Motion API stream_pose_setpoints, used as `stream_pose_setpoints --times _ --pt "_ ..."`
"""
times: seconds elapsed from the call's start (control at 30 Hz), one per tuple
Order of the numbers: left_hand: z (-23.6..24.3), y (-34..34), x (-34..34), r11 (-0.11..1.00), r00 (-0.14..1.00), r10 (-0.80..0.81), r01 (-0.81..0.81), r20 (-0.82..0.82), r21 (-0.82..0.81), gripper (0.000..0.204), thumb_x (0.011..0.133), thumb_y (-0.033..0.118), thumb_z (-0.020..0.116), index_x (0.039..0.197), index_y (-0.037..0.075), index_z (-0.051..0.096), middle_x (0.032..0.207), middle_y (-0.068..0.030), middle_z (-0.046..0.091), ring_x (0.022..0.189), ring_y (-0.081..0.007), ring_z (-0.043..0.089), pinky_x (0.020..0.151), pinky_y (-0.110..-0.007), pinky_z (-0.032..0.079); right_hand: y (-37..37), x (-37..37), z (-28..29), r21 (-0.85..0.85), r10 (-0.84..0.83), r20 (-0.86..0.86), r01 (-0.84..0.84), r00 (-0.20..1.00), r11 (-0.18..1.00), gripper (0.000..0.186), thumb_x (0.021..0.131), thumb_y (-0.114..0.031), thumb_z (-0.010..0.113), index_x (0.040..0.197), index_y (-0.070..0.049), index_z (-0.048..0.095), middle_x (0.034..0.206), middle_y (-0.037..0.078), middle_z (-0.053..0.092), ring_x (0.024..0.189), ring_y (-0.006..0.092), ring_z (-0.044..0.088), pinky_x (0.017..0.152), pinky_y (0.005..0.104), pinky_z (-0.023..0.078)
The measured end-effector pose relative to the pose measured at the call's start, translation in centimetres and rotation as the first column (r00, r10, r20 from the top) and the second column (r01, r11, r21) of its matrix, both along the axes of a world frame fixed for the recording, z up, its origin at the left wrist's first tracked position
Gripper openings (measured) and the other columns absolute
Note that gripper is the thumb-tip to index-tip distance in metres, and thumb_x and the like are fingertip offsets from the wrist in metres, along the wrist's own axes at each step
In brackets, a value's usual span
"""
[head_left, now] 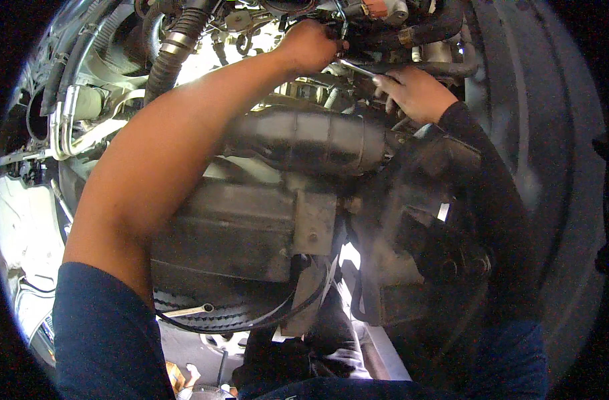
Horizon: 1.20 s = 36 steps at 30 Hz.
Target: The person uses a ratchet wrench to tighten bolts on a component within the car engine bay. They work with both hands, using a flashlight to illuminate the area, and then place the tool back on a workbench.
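Observation:
Deep in an engine bay, my left hand (309, 45) is closed among the parts near the top of the view. Its back is toward me, so what its curled fingers grip is hidden. My right hand (418, 93), in a black sleeve, holds a slim silver wrench (359, 69). Its shaft slants up and left, the far end beside my left fingertips; the working end is hard to make out. A thin shiny rod (344, 28) stands just above my left hand. Below both hands lies a wide black ribbed duct (304, 137).
A corrugated hose (174, 50) with a metal clamp rises at the upper left. Dark hoses (431, 30) cross at the upper right. A combination wrench (194, 310) rests on a tire tread (234, 321) below. A black cable (251, 327) loops there. A dark panel (551, 167) borders the right.

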<state>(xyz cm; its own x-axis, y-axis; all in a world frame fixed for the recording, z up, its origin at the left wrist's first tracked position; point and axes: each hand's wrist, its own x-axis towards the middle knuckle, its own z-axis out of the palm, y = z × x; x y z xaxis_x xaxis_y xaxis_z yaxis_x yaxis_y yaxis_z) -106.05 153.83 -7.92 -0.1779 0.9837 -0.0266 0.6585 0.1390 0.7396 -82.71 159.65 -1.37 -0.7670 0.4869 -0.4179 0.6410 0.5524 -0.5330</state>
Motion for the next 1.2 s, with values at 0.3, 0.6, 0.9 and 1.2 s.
stream_pose_setpoints --times 0.3,0.6,0.9,1.2 --pt "-0.3 -0.2 0.2 0.999 0.994 0.052 -0.051 0.091 -0.013 0.033 0.091 0.036 0.071 0.099 0.004 0.076 0.090 -0.0174 0.074 0.079 -0.0300 0.068 0.077 -0.044 0.052 0.0 -1.5 1.6 -0.101 0.192 -0.193 -0.214 0.962 0.972 0.061 0.102 -0.056 0.047 0.104 0.001 0.068 0.088 0.019 0.071 0.084 0.0354 0.069 0.080 0.0450 0.053" --pt "-0.2 0.0 0.1 0.998 0.996 0.070 -0.071 0.061 0.000 0.033 0.092 0.038 0.070 0.105 0.007 0.076 0.093 -0.0175 0.074 0.085 -0.0315 0.070 0.079 -0.043 0.052 0.4 -3.0 1.9 -0.047 0.103 -0.046 -0.105 0.994 0.993 0.054 0.100 -0.054 0.055 0.094 -0.002 0.069 0.076 0.004 0.063 0.074 0.0114 0.060 0.071 0.0293 0.048" --pt "0.0 -0.2 0.1 0.998 0.995 0.054 -0.051 0.083 -0.036 0.041 0.089 0.045 0.071 0.106 0.008 0.076 0.093 -0.0181 0.074 0.087 -0.0327 0.070 0.081 -0.043 0.052 3.0 -0.1 -0.3 0.373 0.378 0.162 -0.411 0.912 0.832 0.044 0.102 -0.046 0.055 0.111 -0.005 0.066 0.082 0.003 0.059 0.081 0.0144 0.060 0.072 0.0330 0.050" --pt "-1.2 0.1 -0.4 0.997 1.000 0.008 -0.010 0.027 0.073 0.039 0.091 0.043 0.069 0.111 0.011 0.075 0.103 -0.0184 0.074 0.094 -0.0337 0.071 0.086 -0.045 0.054 -1.1 -4.2 2.9 -0.071 0.191 -0.129 -0.201 0.973 0.977 0.049 0.103 -0.045 0.053 0.115 0.001 0.066 0.096 0.018 0.066 0.091 0.0297 0.064 0.083 0.0405 0.051"
